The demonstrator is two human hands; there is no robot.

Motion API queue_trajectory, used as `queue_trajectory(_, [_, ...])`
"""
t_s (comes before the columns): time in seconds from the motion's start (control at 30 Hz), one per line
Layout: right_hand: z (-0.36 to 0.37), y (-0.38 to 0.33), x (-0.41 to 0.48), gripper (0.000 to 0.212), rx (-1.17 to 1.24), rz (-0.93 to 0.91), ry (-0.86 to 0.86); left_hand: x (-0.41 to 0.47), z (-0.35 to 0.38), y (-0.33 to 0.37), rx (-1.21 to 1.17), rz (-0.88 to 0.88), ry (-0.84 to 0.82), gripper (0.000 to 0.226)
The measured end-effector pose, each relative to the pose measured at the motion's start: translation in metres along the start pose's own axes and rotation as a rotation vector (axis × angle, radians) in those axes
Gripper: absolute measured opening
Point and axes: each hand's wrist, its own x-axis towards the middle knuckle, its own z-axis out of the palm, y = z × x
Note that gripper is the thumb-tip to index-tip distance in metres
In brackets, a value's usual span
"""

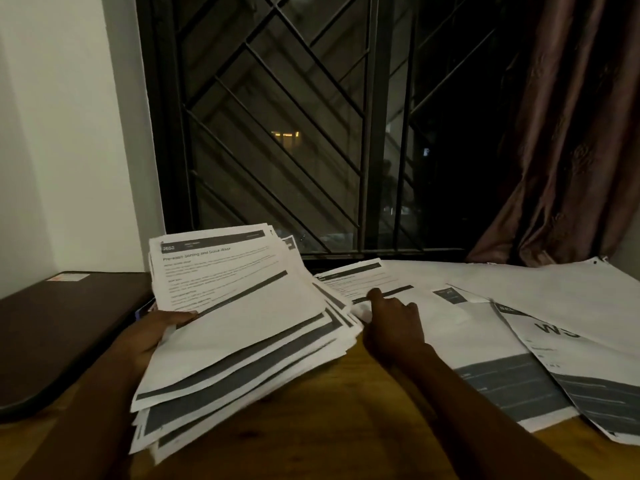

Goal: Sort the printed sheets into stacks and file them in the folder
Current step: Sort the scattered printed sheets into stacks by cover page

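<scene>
My left hand grips a thick, fanned bundle of printed sheets by its left edge, thumb on top, and holds it tilted above the wooden table. My right hand lies on a printed sheet on the table just right of the bundle, its fingers curled and the thumb pressing on the paper. More printed sheets lie spread over the right half of the table, some with grey bands and large letters. A dark folder lies flat and closed at the left.
A barred window rises right behind the table, dark outside. A brown curtain hangs at the right and a white wall stands at the left. Bare wood shows at the table's front.
</scene>
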Motion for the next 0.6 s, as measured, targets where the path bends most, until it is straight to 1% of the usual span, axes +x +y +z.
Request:
queue_trajectory(0.03, [-0.006, -0.002, -0.005, 0.038, 0.068, -0.034, 0.0, 0.001, 0.003, -0.002, -0.042, 0.007, -0.022, 0.026])
queue_trajectory(0.07, [-0.011, -0.006, -0.01, 0.024, 0.186, -0.064, -0.051, 0.0, 0.006, -0.002, -0.061, -0.005, -0.041, 0.029])
queue_trajectory(0.1, [-0.024, -0.008, -0.022, 0.017, 0.364, -0.076, -0.118, 0.0, 0.01, -0.002, -0.073, -0.016, -0.055, 0.033])
queue_trajectory(0.13, [-0.028, -0.021, -0.033, 0.018, 0.521, -0.049, -0.198, -0.001, 0.016, -0.002, -0.024, -0.014, -0.042, 0.039])
queue_trajectory(0.17, [-0.03, -0.03, -0.041, 0.023, 0.62, 0.004, -0.307, 0.003, 0.019, -0.003, 0.033, -0.005, -0.015, 0.049])
queue_trajectory(0.2, [-0.031, -0.035, -0.047, 0.03, 0.624, 0.084, -0.425, 0.005, 0.025, -0.005, 0.094, 0.011, 0.021, 0.055])
queue_trajectory(0.23, [-0.028, -0.028, -0.054, 0.035, 0.56, 0.1, -0.558, 0.002, 0.033, -0.006, 0.132, 0.037, 0.045, 0.049])
queue_trajectory(0.27, [-0.031, -0.024, -0.054, 0.036, 0.56, 0.214, -0.72, 0.003, 0.037, -0.008, 0.171, 0.051, 0.082, 0.045])
queue_trajectory(0.3, [-0.035, -0.024, -0.044, 0.034, 0.598, 0.168, -0.837, 0.003, 0.043, -0.008, 0.227, 0.051, 0.092, 0.045])
queue_trajectory(0.33, [-0.047, -0.026, -0.033, 0.029, 0.787, 0.106, -0.882, 0.002, 0.049, -0.009, 0.314, 0.048, 0.1, 0.046])
queue_trajectory(0.37, [-0.057, -0.018, -0.03, 0.025, 0.936, 0.038, -0.863, 0.005, 0.051, -0.01, 0.379, 0.065, 0.112, 0.049])
queue_trajectory(0.4, [-0.056, -0.004, -0.024, 0.023, 0.951, 0.075, -0.751, 0.01, 0.049, -0.011, 0.439, 0.072, 0.119, 0.052])
queue_trajectory(0.43, [-0.051, 0.015, -0.016, 0.023, 0.843, 0.132, -0.555, 0.014, 0.047, -0.014, 0.48, 0.078, 0.106, 0.052])
queue_trajectory(0.47, [-0.04, 0.022, -0.006, 0.022, 0.676, 0.167, -0.341, 0.016, 0.048, -0.015, 0.495, 0.082, 0.136, 0.051])
queue_trajectory(0.5, [-0.03, 0.03, -0.002, 0.025, 0.5, 0.154, -0.222, 0.017, 0.05, -0.017, 0.499, 0.102, 0.152, 0.049])
queue_trajectory(0.53, [-0.022, 0.031, -0.001, 0.034, 0.386, 0.114, -0.187, 0.014, 0.056, -0.017, 0.499, 0.107, 0.183, 0.047])
queue_trajectory(0.6, [-0.009, 0.025, 0.001, 0.057, 0.273, 0.094, -0.218, 0.014, 0.066, -0.021, 0.523, 0.168, 0.233, 0.042])
